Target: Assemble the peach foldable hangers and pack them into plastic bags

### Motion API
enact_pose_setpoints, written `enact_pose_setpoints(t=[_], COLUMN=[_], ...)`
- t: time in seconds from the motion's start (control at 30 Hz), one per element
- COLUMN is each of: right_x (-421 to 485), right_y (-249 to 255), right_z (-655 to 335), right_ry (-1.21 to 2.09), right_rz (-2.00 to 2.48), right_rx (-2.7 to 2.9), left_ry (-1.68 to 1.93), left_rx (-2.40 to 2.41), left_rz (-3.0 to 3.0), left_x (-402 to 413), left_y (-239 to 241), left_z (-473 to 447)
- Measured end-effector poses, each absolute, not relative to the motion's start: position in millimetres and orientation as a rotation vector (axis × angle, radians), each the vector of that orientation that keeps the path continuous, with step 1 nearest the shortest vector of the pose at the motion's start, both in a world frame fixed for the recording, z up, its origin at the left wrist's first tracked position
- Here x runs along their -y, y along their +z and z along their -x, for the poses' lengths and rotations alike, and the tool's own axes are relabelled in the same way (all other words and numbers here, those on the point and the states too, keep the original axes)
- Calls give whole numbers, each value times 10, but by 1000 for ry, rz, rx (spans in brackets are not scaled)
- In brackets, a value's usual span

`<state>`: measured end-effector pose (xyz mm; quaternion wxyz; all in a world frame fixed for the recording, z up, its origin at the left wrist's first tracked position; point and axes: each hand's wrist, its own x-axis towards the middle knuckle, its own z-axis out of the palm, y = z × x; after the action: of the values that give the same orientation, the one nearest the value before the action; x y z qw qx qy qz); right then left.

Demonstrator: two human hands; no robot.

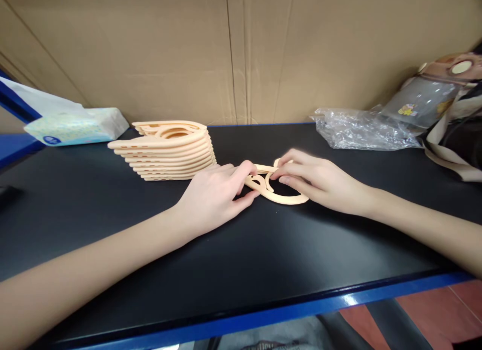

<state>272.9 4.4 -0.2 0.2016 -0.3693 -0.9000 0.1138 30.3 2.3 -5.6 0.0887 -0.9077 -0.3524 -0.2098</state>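
Note:
A beige plastic hanger (pixel 283 198), apparently a folding one, with a curved hook piece inside its loop, is between my two hands just over the black table. My left hand (pixel 216 197) pinches its left end between thumb and forefinger. The fingers of my right hand (pixel 320 182) are closed around its upper right part and hide some of it. Just behind my left hand stands a neat stack of several matching beige hangers (pixel 169 151), their narrow ends facing left.
The black table (pixel 241 274) has a blue front edge. A tissue pack (pixel 81 126) lies at the back left. Crumpled clear plastic (pixel 365 129), a clear bottle with a brown lid (pixel 422 101) and a strap (pixel 448 161) are at the right. Cardboard (pixel 150 53) stands behind.

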Motion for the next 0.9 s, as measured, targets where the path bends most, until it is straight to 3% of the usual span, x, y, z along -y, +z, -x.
enact_pose_setpoints(t=[0.27,0.67,0.9], right_x=[47,81,102], right_y=[35,12,23], right_z=[-2657,-2647,-2624], right_ry=[606,45,25], right_rz=[820,718,657], right_rx=[2463,2740,2765], left_ry=[-585,-703,-746], left_rx=[1221,1463,1467], left_rz=[2749,2890,2892], left_x=[-37,-67,-85], left_y=[-40,-27,-32], left_z=[-294,-291,-276])
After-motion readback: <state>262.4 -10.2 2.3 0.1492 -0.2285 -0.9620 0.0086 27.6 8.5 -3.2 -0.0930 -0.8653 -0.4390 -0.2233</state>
